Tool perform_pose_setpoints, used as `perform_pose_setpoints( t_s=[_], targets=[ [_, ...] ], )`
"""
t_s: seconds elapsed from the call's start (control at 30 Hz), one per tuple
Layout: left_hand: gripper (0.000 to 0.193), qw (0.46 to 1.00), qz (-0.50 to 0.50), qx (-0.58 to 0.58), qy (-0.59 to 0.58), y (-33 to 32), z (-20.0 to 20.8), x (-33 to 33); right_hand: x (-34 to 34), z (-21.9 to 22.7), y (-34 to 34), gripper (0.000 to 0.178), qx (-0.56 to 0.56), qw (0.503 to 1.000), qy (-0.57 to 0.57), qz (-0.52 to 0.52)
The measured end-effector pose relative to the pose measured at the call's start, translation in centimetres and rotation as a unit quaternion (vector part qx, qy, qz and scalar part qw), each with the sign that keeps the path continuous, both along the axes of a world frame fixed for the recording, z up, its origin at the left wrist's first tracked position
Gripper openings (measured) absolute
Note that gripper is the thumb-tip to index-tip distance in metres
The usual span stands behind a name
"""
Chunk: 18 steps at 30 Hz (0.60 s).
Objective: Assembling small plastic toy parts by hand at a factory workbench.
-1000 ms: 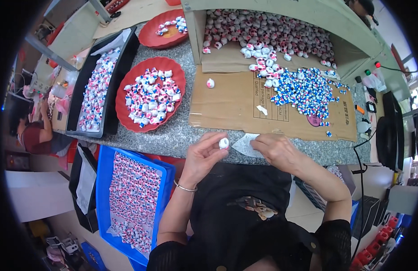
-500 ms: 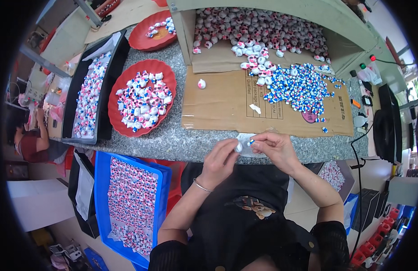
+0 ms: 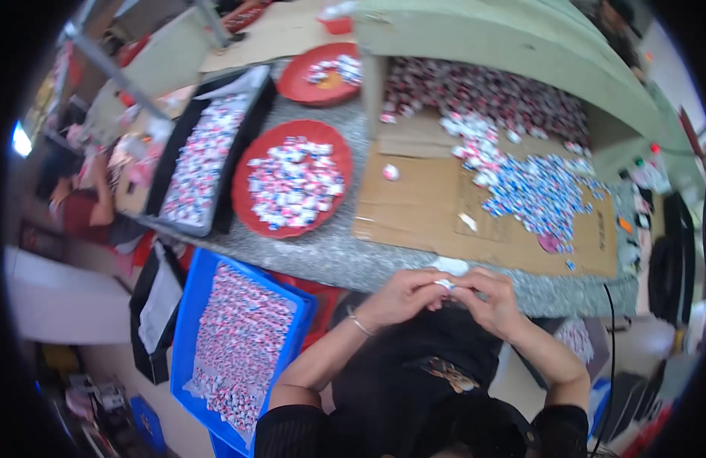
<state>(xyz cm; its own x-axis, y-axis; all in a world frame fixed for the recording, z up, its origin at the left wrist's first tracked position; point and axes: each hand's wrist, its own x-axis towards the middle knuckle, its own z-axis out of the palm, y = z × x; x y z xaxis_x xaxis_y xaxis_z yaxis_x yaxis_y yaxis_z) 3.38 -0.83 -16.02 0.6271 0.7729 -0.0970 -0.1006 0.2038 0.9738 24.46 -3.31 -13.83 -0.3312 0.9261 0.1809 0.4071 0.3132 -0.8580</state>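
Observation:
My left hand (image 3: 402, 296) and my right hand (image 3: 492, 301) meet at the near edge of the counter. Between their fingertips is a small white figure piece (image 3: 444, 283), mostly covered and blurred. Both hands are closed on it; a small blue-and-white piece in my right fingers cannot be made out now. Just beyond the fingers lies a scrap of white paper (image 3: 451, 266). Farther off, a spread of tiny blue-and-white pieces (image 3: 538, 197) covers the cardboard sheet (image 3: 414, 206). White-and-pink pieces (image 3: 475, 139) lie behind them, and one piece (image 3: 390, 172) sits alone.
Left on the granite counter (image 3: 292, 252) are a red dish (image 3: 242, 206) of figure pieces, a second red dish (image 3: 292, 84) and a black tray (image 3: 250, 114). A blue crate (image 3: 186, 343) full of pieces stands below. Another person (image 3: 90, 198) sits far left. A cable (image 3: 612, 343) hangs right.
My hands have come together, bringing the blue-and-white piece from the right hand to the white piece in the left. The whole view has shifted and tilted, with some blur.

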Motion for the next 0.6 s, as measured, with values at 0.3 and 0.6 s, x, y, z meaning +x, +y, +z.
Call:
perform_pose_setpoints(
  t_s=[0.3,0.6],
  targets=[
    [0.021,0.676,0.421,0.436,0.418,9.8,1.2,-16.6,3.0,-1.5,3.7,0.04,0.0,0.994,0.055,-0.094],
    [0.028,0.699,0.277,0.417,0.511,16.4,-3.6,-16.4,4.4,-1.9,5.8,0.022,0.053,0.986,-0.017,-0.155]
  ],
)
